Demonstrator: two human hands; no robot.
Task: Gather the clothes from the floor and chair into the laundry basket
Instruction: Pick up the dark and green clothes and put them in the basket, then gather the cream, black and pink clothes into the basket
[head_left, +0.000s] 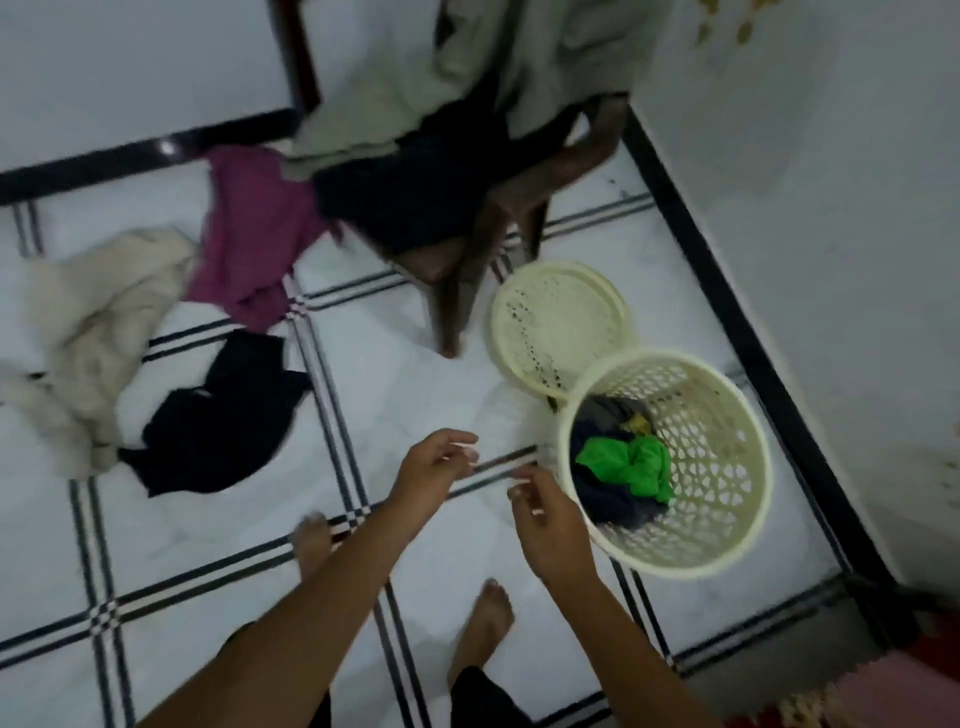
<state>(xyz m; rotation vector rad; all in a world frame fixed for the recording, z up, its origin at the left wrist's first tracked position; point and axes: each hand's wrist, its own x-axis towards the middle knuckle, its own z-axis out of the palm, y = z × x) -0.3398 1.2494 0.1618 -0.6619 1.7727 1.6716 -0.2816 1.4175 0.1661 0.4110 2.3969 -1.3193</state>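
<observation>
A cream plastic laundry basket (727, 467) stands on the tiled floor at the right, holding a green garment (623, 462) and dark clothes. My right hand (550, 525) hovers just left of its rim, fingers apart, empty. My left hand (434, 475) is further left, also empty with loose fingers. On the floor at the left lie a black garment (223, 421), a cream garment (88, 332) and a purple garment (249, 234). The brown chair (498, 208) carries a dark garment (410, 192) and a pale garment (519, 62).
The basket's cream lid (556, 322) leans beside the chair leg. A white wall (805, 234) with a black skirting runs along the right. My bare feet (483, 634) stand on the white tiles. A pink mat (883, 696) lies at the bottom right corner.
</observation>
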